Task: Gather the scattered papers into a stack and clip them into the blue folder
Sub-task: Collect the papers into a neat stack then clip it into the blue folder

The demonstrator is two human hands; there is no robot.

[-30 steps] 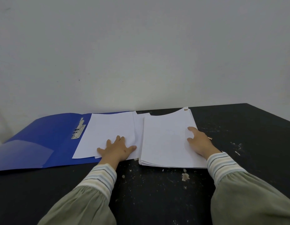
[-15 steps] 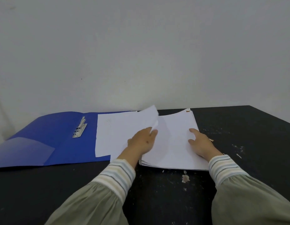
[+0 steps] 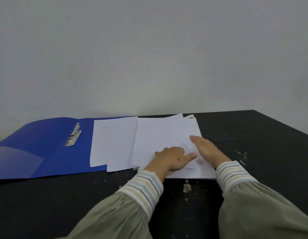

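Observation:
The blue folder [image 3: 38, 147] lies open on the left of the black table, its metal clip [image 3: 73, 135] near the spine. Two loose white sheets [image 3: 112, 145] overlap its right half. A thicker paper stack [image 3: 160, 135] lies just to their right, with a newly laid sheet on top. My left hand [image 3: 174, 159] rests on the stack's near part, thumb stretched to the right. My right hand [image 3: 206, 149] lies flat, fingers straight, along the stack's right edge.
The black table [image 3: 253, 144] is flecked with white paint chips, a larger one [image 3: 186, 187] just in front of the stack. A plain grey wall rises behind. The table's right edge runs diagonally at far right.
My left hand dragged one sheet from the folder side to the right and laid it on the stack. My right hand shifted slightly along the stack's right edge.

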